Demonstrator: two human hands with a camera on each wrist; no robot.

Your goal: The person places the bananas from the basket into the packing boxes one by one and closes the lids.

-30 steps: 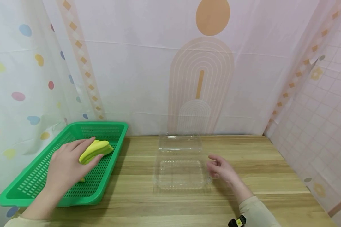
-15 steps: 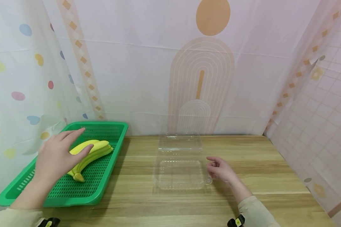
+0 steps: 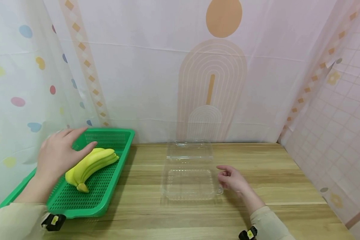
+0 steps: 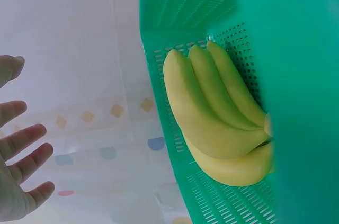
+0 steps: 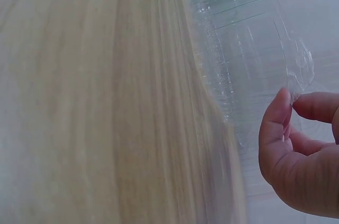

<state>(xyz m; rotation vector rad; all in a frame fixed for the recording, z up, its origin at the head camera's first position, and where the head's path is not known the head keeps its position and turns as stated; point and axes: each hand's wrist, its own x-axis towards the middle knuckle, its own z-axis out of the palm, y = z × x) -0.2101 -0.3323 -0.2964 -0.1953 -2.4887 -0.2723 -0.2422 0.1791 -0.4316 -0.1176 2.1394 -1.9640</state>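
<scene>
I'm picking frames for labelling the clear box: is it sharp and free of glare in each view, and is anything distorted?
Head view: even soft light, the clear container faint but sharp, only weak highlights on its ribs; wide-angle bending at the edges. Right wrist view: the container washes out against the pale background, and the table is soft. Left wrist view: bananas sharp, left hand overexposed.

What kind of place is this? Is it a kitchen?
Probably not a kitchen: it looks like a small staged booth. Patterned curtains close in a bare wooden table that holds just a green basket of bananas and a clear plastic clamshell box.
</scene>
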